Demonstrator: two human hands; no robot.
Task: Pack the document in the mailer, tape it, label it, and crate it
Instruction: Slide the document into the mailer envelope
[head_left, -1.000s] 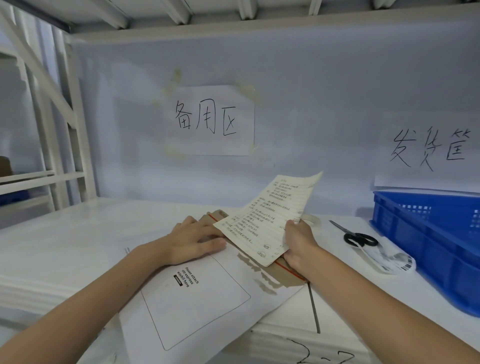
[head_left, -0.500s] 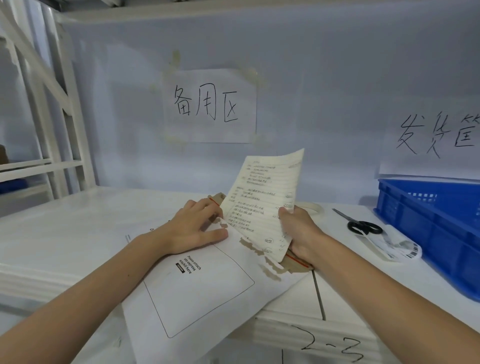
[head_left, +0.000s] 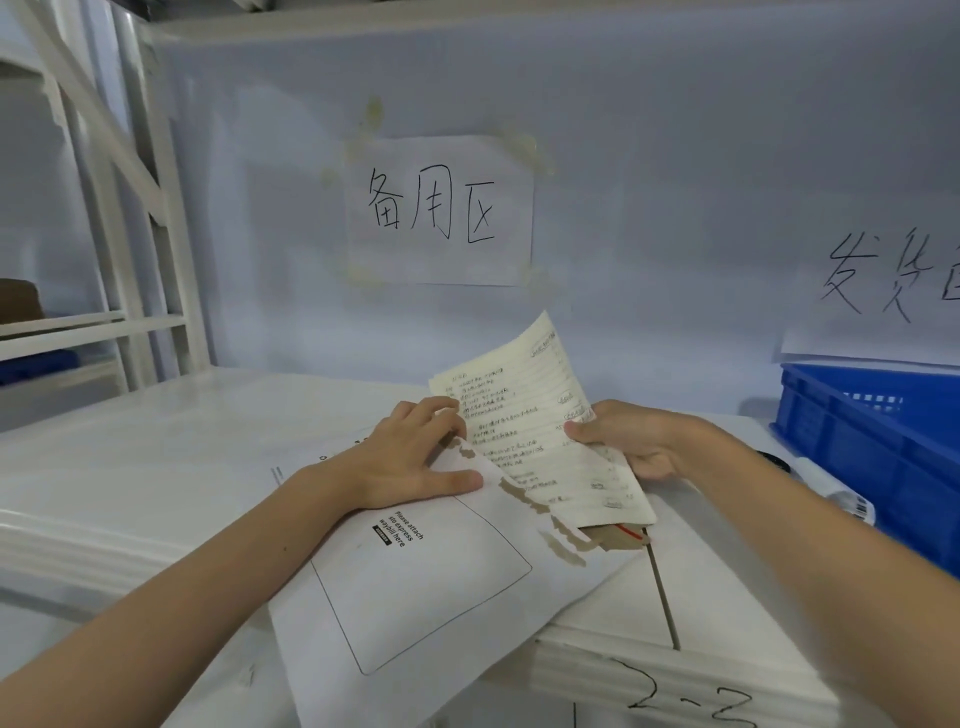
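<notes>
A white cardboard mailer (head_left: 431, 582) with a printed waybill box lies on the shelf, its near corner hanging over the front edge. Its torn mouth faces away to the right, showing brown board and a red tear strip. My left hand (head_left: 410, 457) presses on the mailer near the mouth, fingers lifting its upper edge. My right hand (head_left: 634, 441) pinches the right edge of the document (head_left: 530, 431), a cream lined sheet with handwriting. The sheet stands tilted, its lower end at the mailer's mouth and its top curling up toward the wall.
A blue plastic crate (head_left: 878, 457) stands at the right. Beside it lie a label roll with a barcode (head_left: 841, 493) and black scissors (head_left: 774, 460), mostly hidden behind my right arm. Two handwritten signs hang on the back wall. White shelf uprights (head_left: 130, 218) rise at the left.
My right hand has swung the document from lying slanted to the right to standing steeper, and its lower end has come down to the mailer's mouth. My left hand has lifted the mailer's edge.
</notes>
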